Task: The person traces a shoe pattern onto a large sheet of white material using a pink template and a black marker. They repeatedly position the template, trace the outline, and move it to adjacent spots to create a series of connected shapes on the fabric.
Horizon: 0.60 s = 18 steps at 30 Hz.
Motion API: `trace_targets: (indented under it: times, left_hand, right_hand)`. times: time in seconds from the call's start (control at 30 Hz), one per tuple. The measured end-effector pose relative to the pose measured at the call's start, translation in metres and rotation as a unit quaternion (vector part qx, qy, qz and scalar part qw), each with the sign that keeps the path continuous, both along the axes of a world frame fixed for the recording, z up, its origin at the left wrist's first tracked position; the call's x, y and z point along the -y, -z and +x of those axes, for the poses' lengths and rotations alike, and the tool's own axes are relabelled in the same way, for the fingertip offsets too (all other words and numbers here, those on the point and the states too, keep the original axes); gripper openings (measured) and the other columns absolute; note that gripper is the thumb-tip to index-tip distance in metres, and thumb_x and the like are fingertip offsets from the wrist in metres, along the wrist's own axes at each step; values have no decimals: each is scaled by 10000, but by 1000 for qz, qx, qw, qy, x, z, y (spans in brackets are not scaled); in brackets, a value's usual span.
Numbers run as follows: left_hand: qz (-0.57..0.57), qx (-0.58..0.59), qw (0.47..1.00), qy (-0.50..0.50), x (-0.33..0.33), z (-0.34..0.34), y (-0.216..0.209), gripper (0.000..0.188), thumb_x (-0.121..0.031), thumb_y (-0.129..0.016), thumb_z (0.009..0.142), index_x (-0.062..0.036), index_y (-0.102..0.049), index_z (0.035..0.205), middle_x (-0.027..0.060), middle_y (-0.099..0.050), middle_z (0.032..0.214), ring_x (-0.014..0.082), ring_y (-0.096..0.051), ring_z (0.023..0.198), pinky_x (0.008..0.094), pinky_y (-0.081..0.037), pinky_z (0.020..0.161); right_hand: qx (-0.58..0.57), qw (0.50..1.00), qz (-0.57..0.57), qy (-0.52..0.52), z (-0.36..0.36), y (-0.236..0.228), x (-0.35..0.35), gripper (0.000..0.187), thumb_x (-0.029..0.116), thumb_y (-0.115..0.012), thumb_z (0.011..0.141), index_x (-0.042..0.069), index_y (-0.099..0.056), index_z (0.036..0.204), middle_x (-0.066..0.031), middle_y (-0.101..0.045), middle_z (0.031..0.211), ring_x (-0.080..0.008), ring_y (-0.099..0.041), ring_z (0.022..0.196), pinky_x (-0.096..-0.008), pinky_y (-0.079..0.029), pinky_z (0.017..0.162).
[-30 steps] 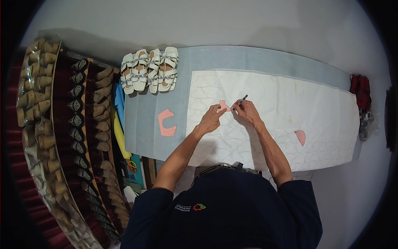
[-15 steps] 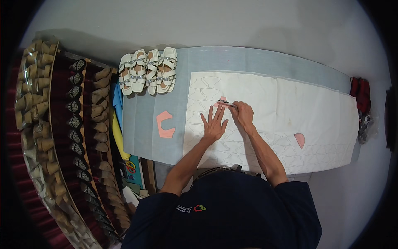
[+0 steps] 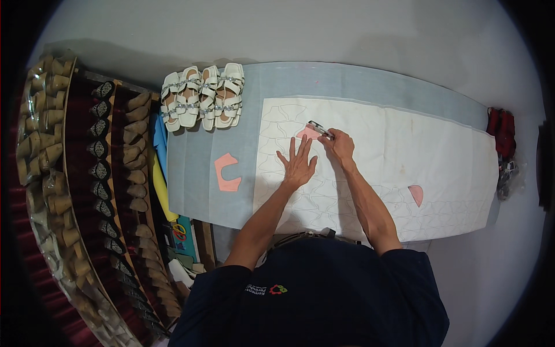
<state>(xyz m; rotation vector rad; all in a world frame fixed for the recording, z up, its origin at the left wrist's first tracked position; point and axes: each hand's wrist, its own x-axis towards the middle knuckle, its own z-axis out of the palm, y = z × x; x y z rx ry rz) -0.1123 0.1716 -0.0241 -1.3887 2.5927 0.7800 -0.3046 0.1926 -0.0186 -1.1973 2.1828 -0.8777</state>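
A white sheet (image 3: pixel 381 139) with rows of thin drawn outlines lies on the table. My left hand (image 3: pixel 299 168) rests on it, fingers spread, their tips pressing the lower edge of a small pink pattern piece (image 3: pixel 306 132). My right hand (image 3: pixel 340 146) grips a slim silver-and-dark pen (image 3: pixel 319 128). The pen slants over the pink piece's upper right edge; whether its tip touches the sheet I cannot tell. A half-round pink pattern piece (image 3: pixel 415 195) lies farther right on the sheet. Left of the sheet, a C-shaped pink pattern piece (image 3: pixel 220 169) lies on the table cover.
White strappy sandals (image 3: pixel 189 98) stand at the table's back left, on the grey-blue cover (image 3: pixel 196 156). Racks of wooden shoe forms (image 3: pixel 137 134) and dark patterned shoe uppers (image 3: pixel 101 128) line the left side. Scissors (image 3: pixel 180 232) hang below the table edge. A red-and-black item (image 3: pixel 502 130) is by the right end.
The pen has moved slightly up, around to the pink piece's right side, and its slant has steepened. My right hand has shifted up with it; my left hand stays spread on the piece.
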Motion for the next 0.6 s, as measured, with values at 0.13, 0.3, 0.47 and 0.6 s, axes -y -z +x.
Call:
trace_targets:
  times: [0.13, 0.3, 0.47, 0.6]
  left_hand:
    - [-6, -17, 1000, -2, 0, 4, 2, 728, -520, -432, 1094, -215, -204, 1714, 10, -97, 1805, 362, -6, 1649, 878, 13, 1128]
    - [-1, -25, 1000, -8, -1, 5, 3, 724, -511, -449, 1092, -210, -222, 1710, 18, -102, 1805, 356, -6, 1651, 877, 17, 1130]
    - [3, -20, 1000, -6, -1, 4, -3, 722, -497, -453, 1088, -193, -234, 1706, 4, -110, 1803, 354, -27, 1651, 872, 16, 1140]
    - [12, -11, 1000, -8, 0, 4, -9, 723, -494, -450, 1086, -186, -236, 1705, -2, -110, 1803, 359, -37, 1650, 873, 9, 1143]
  right_hand:
    - [5, 1000, 25, -2, 0, -5, 2, 374, 469, -826, 827, 109, -794, 923, -96, -706, 723, -297, -685, 668, -431, -509, 640]
    - [-2, 1000, 26, -5, 2, -8, 2, 375, 468, -831, 824, 105, -788, 908, -101, -712, 728, -314, -699, 687, -438, -521, 653]
    - [-26, 999, 19, -4, 0, -4, 0, 383, 470, -836, 813, 102, -790, 906, -99, -707, 728, -309, -692, 675, -437, -520, 648]
    - [-16, 1000, 19, -6, 3, -2, 1, 397, 489, -843, 801, 107, -787, 892, -86, -695, 726, -289, -676, 657, -433, -512, 632]
